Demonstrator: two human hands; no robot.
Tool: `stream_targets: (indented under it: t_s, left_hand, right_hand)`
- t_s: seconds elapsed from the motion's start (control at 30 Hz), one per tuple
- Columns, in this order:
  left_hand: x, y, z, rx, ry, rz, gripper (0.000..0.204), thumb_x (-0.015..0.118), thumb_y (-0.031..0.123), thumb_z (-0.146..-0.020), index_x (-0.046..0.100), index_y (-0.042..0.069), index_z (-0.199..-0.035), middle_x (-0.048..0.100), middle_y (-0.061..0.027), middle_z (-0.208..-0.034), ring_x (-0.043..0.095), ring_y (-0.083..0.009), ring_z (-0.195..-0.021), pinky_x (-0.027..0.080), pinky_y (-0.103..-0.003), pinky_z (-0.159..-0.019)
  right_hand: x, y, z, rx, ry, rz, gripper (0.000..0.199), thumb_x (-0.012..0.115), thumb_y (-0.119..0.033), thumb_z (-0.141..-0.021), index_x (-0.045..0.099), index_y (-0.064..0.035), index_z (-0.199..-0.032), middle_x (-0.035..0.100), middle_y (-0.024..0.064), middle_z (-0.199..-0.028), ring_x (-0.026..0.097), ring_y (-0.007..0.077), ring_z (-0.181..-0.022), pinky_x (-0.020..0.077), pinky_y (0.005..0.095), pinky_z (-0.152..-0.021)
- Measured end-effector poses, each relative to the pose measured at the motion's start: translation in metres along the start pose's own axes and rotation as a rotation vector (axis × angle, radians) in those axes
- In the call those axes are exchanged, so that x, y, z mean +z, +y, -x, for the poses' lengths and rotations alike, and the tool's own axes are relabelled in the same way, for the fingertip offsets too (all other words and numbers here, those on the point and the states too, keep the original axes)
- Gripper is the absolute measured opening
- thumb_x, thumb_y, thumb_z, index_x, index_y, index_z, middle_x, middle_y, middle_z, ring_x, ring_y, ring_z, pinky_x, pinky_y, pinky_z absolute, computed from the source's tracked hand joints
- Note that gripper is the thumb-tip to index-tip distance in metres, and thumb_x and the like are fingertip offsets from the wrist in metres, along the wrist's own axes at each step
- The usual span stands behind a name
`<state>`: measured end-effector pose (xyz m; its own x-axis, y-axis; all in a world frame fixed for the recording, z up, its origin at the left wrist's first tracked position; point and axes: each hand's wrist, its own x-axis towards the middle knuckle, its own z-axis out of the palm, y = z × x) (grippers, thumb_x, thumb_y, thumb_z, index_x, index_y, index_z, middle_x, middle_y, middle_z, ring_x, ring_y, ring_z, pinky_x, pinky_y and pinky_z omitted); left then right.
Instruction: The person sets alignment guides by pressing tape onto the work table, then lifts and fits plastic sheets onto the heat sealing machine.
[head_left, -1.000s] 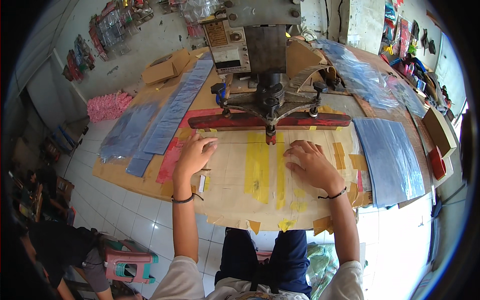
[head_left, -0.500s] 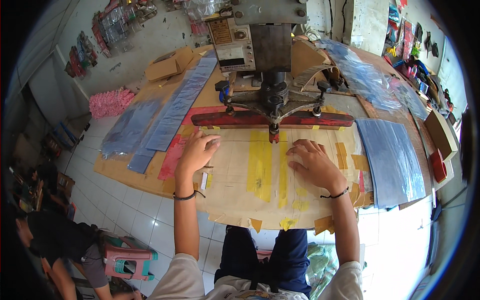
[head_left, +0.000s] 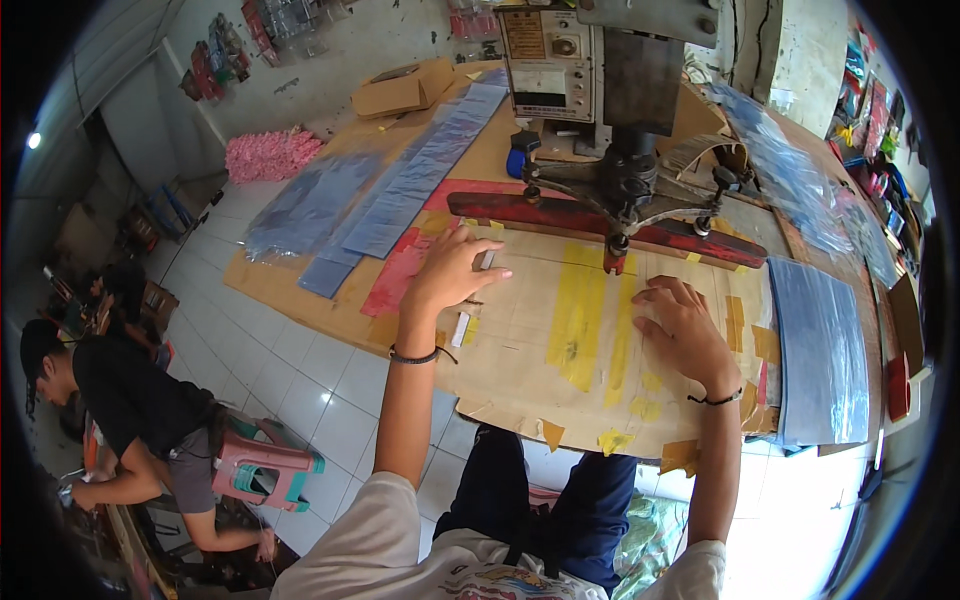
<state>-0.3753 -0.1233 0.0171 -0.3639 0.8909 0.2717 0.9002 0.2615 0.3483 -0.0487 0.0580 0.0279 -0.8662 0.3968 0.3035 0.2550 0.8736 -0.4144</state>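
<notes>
My left hand (head_left: 450, 272) rests on the tan work board (head_left: 520, 370), near the left end of a long red press bar (head_left: 560, 212). Its fingers and thumb are apart, and a small pale strip (head_left: 487, 259) shows between them. On the board's right half lies my right hand (head_left: 690, 335), fingers spread and slightly bent, beside the yellow tape strips (head_left: 578, 320). The bar hangs from a dark metal bracket (head_left: 630, 175) under a machine head, just beyond both hands. Whether a clear sheet lies under my hands, I cannot tell.
Blue-tinted plastic sheets lie in a right stack (head_left: 820, 350), a left pile (head_left: 310, 205) and long strips (head_left: 430, 170). A cardboard box (head_left: 403, 87) and the machine's control box (head_left: 552, 65) stand behind. At left, a co-worker (head_left: 140, 400) is near a pink stool (head_left: 250, 468).
My view has swung left, so the table and machine appear farther right and more of the co-worker shows. Both hands keep about the same places on the board.
</notes>
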Motion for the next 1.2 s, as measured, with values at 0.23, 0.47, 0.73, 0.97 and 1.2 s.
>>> stream_targets:
  t_s: [0.23,0.47,0.73,0.97,1.2]
  left_hand:
    - [-0.002,-0.001,0.002,-0.004,0.006,0.021,0.054,0.076,0.050,-0.083,0.071,0.015,-0.123,0.060,-0.0124,-0.102,0.054,-0.0317,-0.106,0.040,-0.043,-0.101]
    - [-0.002,0.002,0.002,-0.025,-0.005,0.007,0.054,0.079,0.046,-0.083,0.070,0.014,-0.126,0.054,-0.0104,-0.101,0.052,-0.0298,-0.106,0.040,-0.042,-0.100]
    - [-0.004,0.008,0.000,-0.057,-0.040,0.048,0.052,0.078,0.043,-0.084,0.069,0.013,-0.126,0.056,-0.0116,-0.107,0.052,-0.0311,-0.112,0.040,-0.042,-0.102]
    - [-0.002,0.000,0.002,-0.026,0.005,0.044,0.055,0.080,0.044,-0.081,0.070,0.012,-0.125,0.057,-0.0131,-0.107,0.052,-0.0326,-0.109,0.043,-0.043,-0.099]
    - [-0.004,0.004,0.001,-0.041,-0.029,0.046,0.054,0.079,0.042,-0.083,0.069,0.012,-0.127,0.055,-0.0125,-0.111,0.051,-0.0321,-0.116,0.040,-0.042,-0.103]
  right_hand:
    - [0.000,-0.002,0.000,0.015,-0.012,0.006,0.028,0.066,-0.021,-0.093,0.067,-0.0096,-0.118,0.057,0.0139,-0.133,0.049,0.0338,-0.130,0.0335,0.0466,-0.113]
    - [0.000,-0.002,0.001,0.018,-0.015,-0.004,0.028,0.066,-0.021,-0.093,0.067,-0.0105,-0.118,0.056,0.0126,-0.132,0.049,0.0334,-0.129,0.0339,0.0456,-0.113]
    - [-0.001,0.000,0.003,0.014,0.001,0.010,0.027,0.067,-0.020,-0.092,0.066,-0.0118,-0.117,0.056,0.0113,-0.132,0.050,0.0331,-0.129,0.0350,0.0451,-0.111]
    - [0.002,-0.001,0.001,0.007,0.017,0.023,0.027,0.066,-0.022,-0.093,0.065,-0.0123,-0.118,0.055,0.0112,-0.133,0.051,0.0334,-0.128,0.0358,0.0446,-0.111]
    - [0.000,0.000,0.004,0.013,0.011,0.020,0.027,0.066,-0.022,-0.093,0.065,-0.0129,-0.118,0.055,0.0112,-0.133,0.051,0.0340,-0.127,0.0358,0.0448,-0.111]
